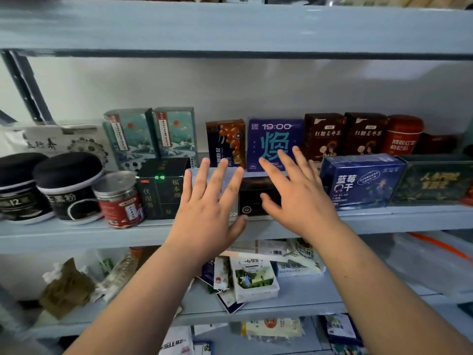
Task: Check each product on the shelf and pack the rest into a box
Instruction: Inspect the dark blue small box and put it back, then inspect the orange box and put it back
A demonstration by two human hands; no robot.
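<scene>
Both our hands are wide, fingers spread and holding nothing, reaching in at the shelf (76, 234). Our left hand (207, 201) is spread just left of the black box (256, 198). Our right hand (294, 193) hovers over the box with its thumb across the front, though we cannot tell if it touches. The black box sits at the shelf's front edge, between the dark green box (161, 188) and the blue blueberry box (361, 180), with the purple box (275, 139) upright just behind. To do this well, we judge, we should close on its two short sides. Then we draw it straight toward us so the neighbours stay put, and turn it to read the label.
</scene>
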